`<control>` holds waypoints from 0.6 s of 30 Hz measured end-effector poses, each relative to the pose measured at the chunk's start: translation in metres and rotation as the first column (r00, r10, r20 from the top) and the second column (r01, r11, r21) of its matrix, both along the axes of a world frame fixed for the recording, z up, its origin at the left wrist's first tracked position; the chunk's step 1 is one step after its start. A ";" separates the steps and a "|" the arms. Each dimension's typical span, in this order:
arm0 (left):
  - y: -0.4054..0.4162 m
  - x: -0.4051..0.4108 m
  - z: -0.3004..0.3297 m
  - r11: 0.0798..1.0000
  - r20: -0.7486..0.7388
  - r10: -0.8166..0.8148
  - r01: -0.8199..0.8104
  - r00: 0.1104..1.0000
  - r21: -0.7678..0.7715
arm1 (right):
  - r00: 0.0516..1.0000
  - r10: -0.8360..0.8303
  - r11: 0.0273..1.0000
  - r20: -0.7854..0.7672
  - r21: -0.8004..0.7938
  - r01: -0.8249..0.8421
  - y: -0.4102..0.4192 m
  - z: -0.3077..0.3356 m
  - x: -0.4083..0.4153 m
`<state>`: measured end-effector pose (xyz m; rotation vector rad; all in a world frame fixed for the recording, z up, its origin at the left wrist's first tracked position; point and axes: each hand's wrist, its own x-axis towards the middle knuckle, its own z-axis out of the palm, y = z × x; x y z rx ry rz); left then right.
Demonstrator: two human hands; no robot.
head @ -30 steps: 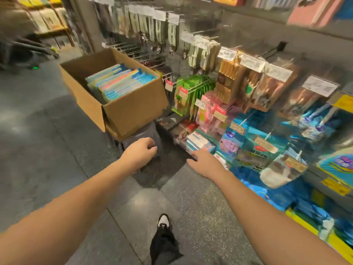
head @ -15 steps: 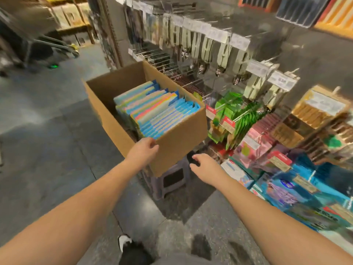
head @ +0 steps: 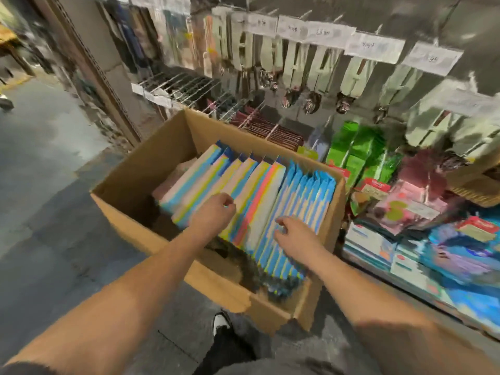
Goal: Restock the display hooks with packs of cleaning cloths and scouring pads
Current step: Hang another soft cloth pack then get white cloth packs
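An open cardboard box (head: 135,169) stands in front of the display wall. It holds upright packs of cleaning cloths: pastel striped packs (head: 243,180) on the left, blue striped packs (head: 311,193) on the right. My left hand (head: 213,213) hovers over the striped packs in a loose fist and holds nothing. My right hand (head: 292,236) rests with bent fingers on the tops of the blue packs, with none lifted. Bare wire display hooks (head: 186,86) jut out behind the box. The picture is blurred.
Green packs (head: 362,150), pink packs (head: 411,207) and blue packs (head: 460,255) hang on the wall to the right. Carded utensils (head: 297,66) with price labels hang above. Grey floor lies to the left. My shoe (head: 220,322) is below the box.
My view has closed in on the box. Both hands have moved from in front of the box to over the packs inside it.
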<state>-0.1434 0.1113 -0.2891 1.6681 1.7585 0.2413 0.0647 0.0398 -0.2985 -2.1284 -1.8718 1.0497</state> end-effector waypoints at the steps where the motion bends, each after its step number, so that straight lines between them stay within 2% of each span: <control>1: 0.014 -0.010 -0.006 1.000 0.009 -0.011 0.012 1.000 -0.027 | 0.999 -0.033 0.999 -0.011 0.005 0.033 0.010 0.000 -0.011; 5: 0.060 -0.026 -0.024 0.991 0.029 -0.085 0.088 0.996 -0.097 | 0.983 -0.181 0.983 -0.035 0.012 0.182 0.044 -0.008 -0.042; 9: 0.090 -0.014 -0.045 0.975 0.066 -0.185 0.191 0.981 -0.114 | 0.945 -0.326 0.944 -0.015 -0.053 0.325 0.070 -0.024 -0.062; 12: 0.098 -0.003 -0.065 0.937 -0.046 -0.337 0.331 0.940 -0.112 | 0.910 -0.414 0.908 0.009 -0.069 0.413 0.079 -0.036 -0.073; 15: 0.097 0.001 -0.082 0.907 -0.232 -0.411 0.422 0.882 -0.002 | 0.841 -0.539 0.842 -0.044 -0.002 0.539 0.082 -0.040 -0.079; 18: 0.093 0.008 -0.091 0.883 -0.243 -0.430 0.461 0.869 0.089 | 0.830 -0.558 0.830 -0.010 -0.035 0.557 0.086 -0.046 -0.079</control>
